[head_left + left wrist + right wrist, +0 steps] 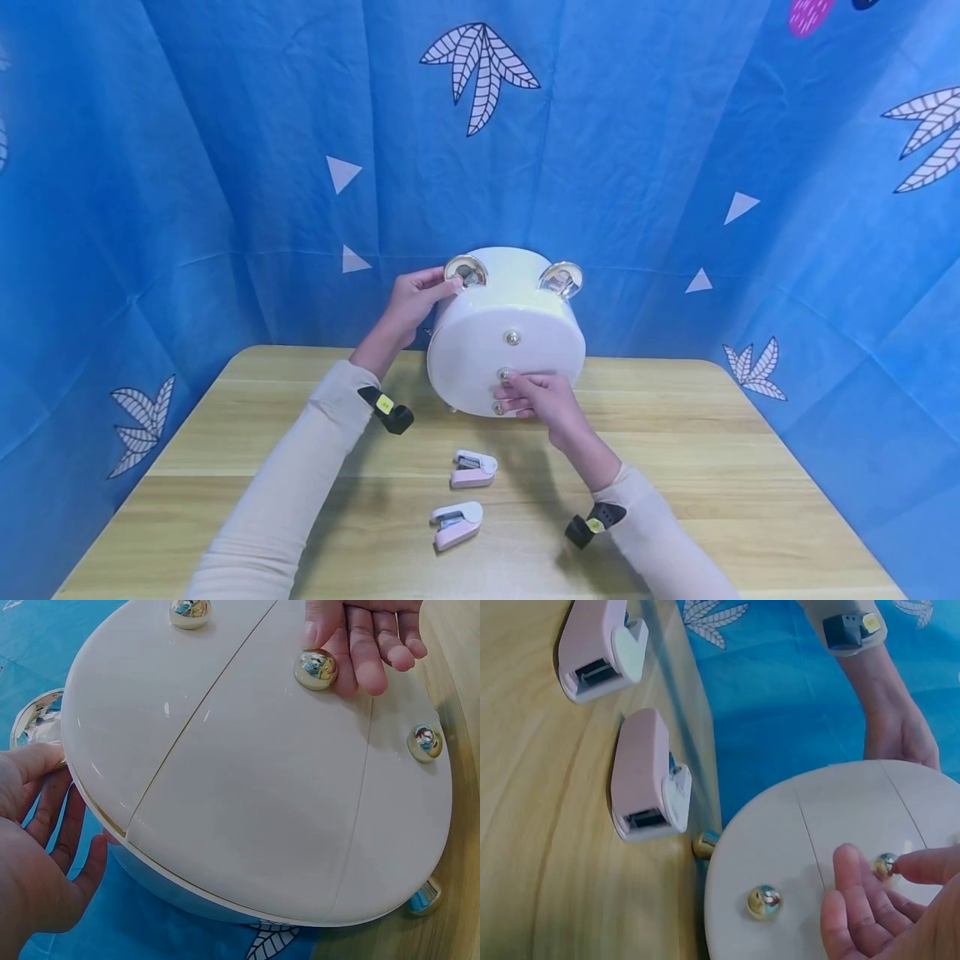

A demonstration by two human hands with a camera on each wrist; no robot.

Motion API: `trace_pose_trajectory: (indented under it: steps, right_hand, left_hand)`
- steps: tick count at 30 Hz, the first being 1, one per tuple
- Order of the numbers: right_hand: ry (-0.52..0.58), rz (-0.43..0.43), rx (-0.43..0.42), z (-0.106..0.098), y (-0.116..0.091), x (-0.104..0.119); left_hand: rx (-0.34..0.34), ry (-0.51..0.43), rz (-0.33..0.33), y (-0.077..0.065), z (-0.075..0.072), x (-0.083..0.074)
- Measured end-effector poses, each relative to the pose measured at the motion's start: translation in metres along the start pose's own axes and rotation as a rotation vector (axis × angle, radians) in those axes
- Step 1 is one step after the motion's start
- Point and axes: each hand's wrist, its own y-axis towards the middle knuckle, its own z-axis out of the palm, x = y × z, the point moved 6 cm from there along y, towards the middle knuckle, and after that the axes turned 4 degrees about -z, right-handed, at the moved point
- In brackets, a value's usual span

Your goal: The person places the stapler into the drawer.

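Observation:
A white, rounded drawer box (465,354) with gold ears and feet stands at the back of the table, its front split by seams into drawers, each with a gold knob. My left hand (412,304) holds the box's left gold ear (37,720), thumb in front and fingers behind it. At the front, my right hand (547,402) pinches the middle gold knob (316,670) between thumb and index finger. The other right-hand fingers extend below that knob, near the lowest knob (764,901). The drawers look closed.
Two pink-and-white staplers, a nearer stapler (457,525) and a farther stapler (474,469), lie on the wooden table (675,492) in front of the box. A blue patterned curtain (300,217) hangs close behind the box and along both sides.

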Motion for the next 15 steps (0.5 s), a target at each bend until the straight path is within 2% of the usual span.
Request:
trace_pose_trajectory:
  steps: [11,15]
  right_hand:
    - [-0.132,-0.012,0.120,-0.016,-0.003,-0.009]
    - [-0.161,0.032,0.153,-0.018,-0.003,-0.020]
  left_hand:
    - [0.002,0.005,-0.005,-0.001,-0.001,-0.002]
    - [0.010,0.001,-0.009,-0.003,-0.001,-0.002]
